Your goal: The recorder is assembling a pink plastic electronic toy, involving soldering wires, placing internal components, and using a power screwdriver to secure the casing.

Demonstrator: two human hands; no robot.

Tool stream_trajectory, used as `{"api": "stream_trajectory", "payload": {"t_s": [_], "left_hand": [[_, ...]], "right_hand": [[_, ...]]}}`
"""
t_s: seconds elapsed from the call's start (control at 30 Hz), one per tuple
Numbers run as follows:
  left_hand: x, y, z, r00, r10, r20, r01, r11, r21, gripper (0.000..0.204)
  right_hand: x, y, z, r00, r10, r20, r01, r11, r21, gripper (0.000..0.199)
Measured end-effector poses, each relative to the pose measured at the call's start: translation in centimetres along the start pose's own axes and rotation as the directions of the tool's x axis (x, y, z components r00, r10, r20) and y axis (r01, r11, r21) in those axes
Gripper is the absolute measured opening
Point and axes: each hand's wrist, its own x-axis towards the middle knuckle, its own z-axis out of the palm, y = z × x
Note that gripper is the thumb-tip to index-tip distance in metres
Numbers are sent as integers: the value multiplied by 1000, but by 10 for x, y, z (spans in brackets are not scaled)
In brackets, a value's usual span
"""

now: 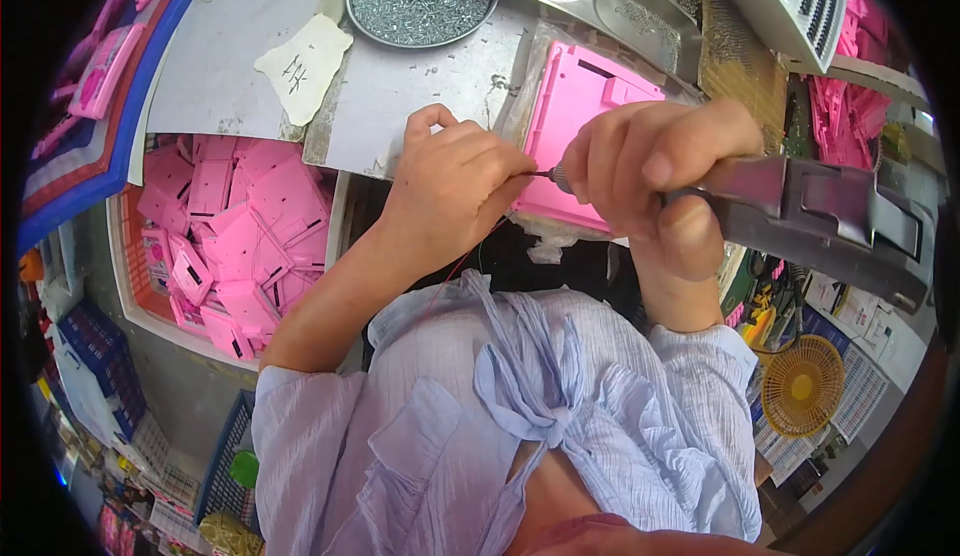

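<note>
- Nearest us: blue blouse (520, 426).
- Our right hand (655, 171) grips the driver (820, 216); left hand (455, 181) pinches at its tip.
- Pink panel (580, 106) lies on the bench.
- Step: driving a screw. Next: keep the bit upright.

- Pale blue-lilac blouse (560, 426) of thin, finely crinkled fabric.
- Short sleeves (715, 351) ending above the elbows; forearms bare.
- Fabric ties (530, 376) knotted in a loose bow at the chest.
- Both hands bare: left hand (450, 191), right hand (655, 181); no gloves, rings or watch visible.
</note>
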Motion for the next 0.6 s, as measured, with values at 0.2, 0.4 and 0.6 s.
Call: {"api": "stream_trajectory", "payload": {"t_s": [0.2, 0.4, 0.6], "left_hand": [[3, 8, -8, 993, 36, 114, -44, 997, 67, 33], [9, 3, -10, 954, 64, 294, -66, 998, -4, 49], [8, 1, -8, 939, 40, 341, -72, 994, 82, 46]], "right_hand": [[-22, 2, -7, 998, 56, 23, -60, 981, 183, 24], [-34, 19, 1, 998, -7, 64, 18, 985, -174, 23], [-40, 36, 9, 988, -117, 104, 138, 966, -217, 21]]}}
